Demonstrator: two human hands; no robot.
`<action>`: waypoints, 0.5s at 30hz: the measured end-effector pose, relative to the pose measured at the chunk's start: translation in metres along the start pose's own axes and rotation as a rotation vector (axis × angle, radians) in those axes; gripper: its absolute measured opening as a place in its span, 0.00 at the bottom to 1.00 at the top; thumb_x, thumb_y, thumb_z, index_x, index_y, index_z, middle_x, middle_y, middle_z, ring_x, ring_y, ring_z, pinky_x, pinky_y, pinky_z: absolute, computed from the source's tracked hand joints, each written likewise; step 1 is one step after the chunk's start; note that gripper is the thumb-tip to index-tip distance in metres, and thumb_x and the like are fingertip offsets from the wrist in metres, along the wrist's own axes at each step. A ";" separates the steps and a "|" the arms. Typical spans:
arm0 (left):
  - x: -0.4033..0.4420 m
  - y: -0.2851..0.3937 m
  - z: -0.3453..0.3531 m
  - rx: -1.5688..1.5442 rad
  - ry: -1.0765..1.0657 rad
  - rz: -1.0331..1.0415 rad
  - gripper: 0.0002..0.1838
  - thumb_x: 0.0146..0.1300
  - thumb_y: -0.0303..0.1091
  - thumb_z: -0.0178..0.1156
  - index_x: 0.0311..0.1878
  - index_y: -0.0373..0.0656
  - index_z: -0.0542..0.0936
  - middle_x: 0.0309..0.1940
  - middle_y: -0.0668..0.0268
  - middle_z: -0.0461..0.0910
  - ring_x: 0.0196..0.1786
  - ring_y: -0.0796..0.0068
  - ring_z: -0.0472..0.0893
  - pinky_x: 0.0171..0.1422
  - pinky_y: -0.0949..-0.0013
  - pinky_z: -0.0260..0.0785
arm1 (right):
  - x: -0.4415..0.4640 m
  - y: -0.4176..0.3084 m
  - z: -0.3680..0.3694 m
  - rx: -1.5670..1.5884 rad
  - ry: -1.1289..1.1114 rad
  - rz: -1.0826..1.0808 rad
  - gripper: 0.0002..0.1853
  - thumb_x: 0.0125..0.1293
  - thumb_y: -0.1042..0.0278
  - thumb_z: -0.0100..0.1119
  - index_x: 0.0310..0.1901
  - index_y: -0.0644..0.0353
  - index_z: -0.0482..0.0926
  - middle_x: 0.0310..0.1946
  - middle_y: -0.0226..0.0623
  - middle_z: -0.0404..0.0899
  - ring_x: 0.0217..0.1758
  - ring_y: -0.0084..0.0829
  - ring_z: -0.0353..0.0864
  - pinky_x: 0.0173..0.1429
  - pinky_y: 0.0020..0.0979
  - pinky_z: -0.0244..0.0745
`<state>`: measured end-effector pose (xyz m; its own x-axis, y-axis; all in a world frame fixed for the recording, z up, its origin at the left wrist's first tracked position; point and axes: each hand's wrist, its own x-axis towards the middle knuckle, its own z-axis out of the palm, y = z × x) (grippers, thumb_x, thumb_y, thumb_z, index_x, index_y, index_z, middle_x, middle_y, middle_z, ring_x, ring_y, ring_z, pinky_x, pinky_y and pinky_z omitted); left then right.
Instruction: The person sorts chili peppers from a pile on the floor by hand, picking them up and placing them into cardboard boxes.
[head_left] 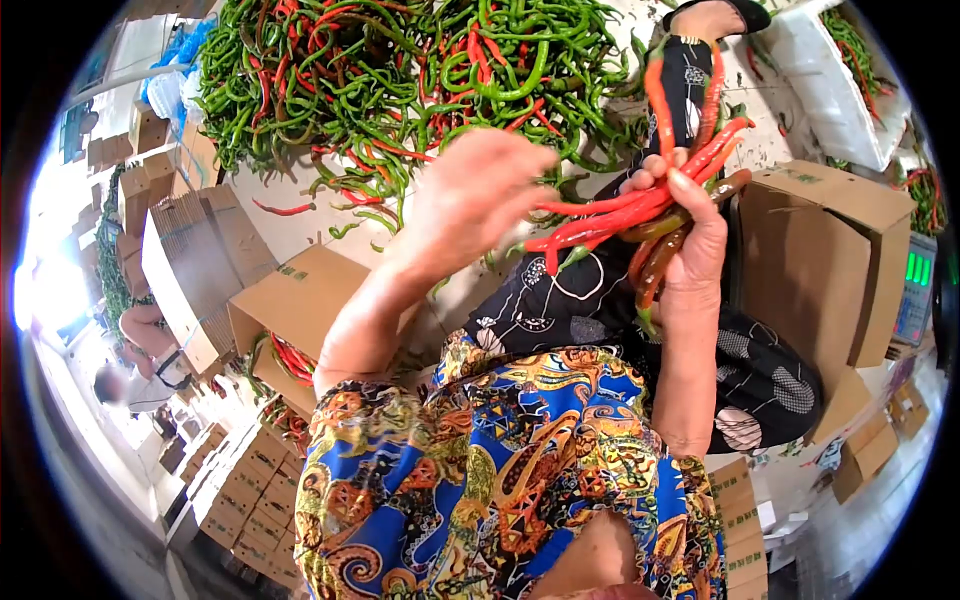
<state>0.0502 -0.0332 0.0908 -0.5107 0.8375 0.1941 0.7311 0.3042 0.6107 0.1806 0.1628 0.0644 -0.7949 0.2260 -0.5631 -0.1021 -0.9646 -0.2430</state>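
My right hand (690, 230) is closed around a bunch of long chili peppers (640, 205), mostly red with a few brownish ones, their tips fanning out on both sides. My left hand (485, 195) is just left of the bunch, close to the pepper ends. Motion smears its fingers, so I cannot make out whether it grips anything. Beyond my hands lies a big heap of green and red chili peppers (400, 75) on the floor, and a loose red chili pepper (283, 208) is off to its left.
An open cardboard box (810, 270) stands at my right, beside a scale with a green display (917, 270). Another cardboard box (300, 290) at my left holds red peppers. A white foam box (835, 85) is at the upper right. A person (150, 345) sits far left near stacked cartons (250, 480).
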 end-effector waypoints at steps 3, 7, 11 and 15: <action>-0.006 0.009 -0.036 -0.537 0.359 -0.460 0.14 0.66 0.30 0.57 0.53 0.36 0.77 0.42 0.61 0.81 0.44 0.72 0.79 0.50 0.69 0.72 | 0.004 -0.009 -0.007 0.019 -0.087 -0.051 0.14 0.58 0.78 0.59 0.46 0.55 0.74 0.39 0.38 0.78 0.44 0.35 0.77 0.58 0.39 0.72; -0.013 -0.001 -0.034 -0.965 0.467 -0.623 0.13 0.69 0.28 0.53 0.52 0.31 0.76 0.41 0.59 0.81 0.42 0.74 0.79 0.51 0.72 0.71 | 0.012 -0.006 -0.005 0.044 -0.130 -0.059 0.19 0.60 0.77 0.58 0.54 0.61 0.71 0.40 0.38 0.77 0.45 0.34 0.77 0.61 0.41 0.70; -0.009 0.026 -0.027 -0.848 0.400 -0.544 0.12 0.69 0.28 0.53 0.52 0.32 0.76 0.40 0.60 0.82 0.45 0.74 0.81 0.53 0.70 0.74 | 0.016 -0.001 -0.005 0.011 -0.136 -0.100 0.22 0.61 0.77 0.57 0.58 0.65 0.68 0.39 0.37 0.77 0.45 0.32 0.76 0.62 0.41 0.69; -0.009 0.030 -0.026 -0.920 0.413 -0.499 0.13 0.69 0.28 0.54 0.53 0.31 0.75 0.41 0.59 0.82 0.45 0.75 0.81 0.53 0.71 0.74 | 0.018 -0.001 -0.005 0.040 -0.161 -0.107 0.20 0.62 0.75 0.57 0.55 0.66 0.69 0.37 0.38 0.78 0.43 0.34 0.77 0.58 0.41 0.71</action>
<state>0.0654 -0.0433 0.1273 -0.8883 0.4493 -0.0953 -0.1219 -0.0305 0.9921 0.1688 0.1683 0.0507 -0.8630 0.3064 -0.4016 -0.2127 -0.9415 -0.2613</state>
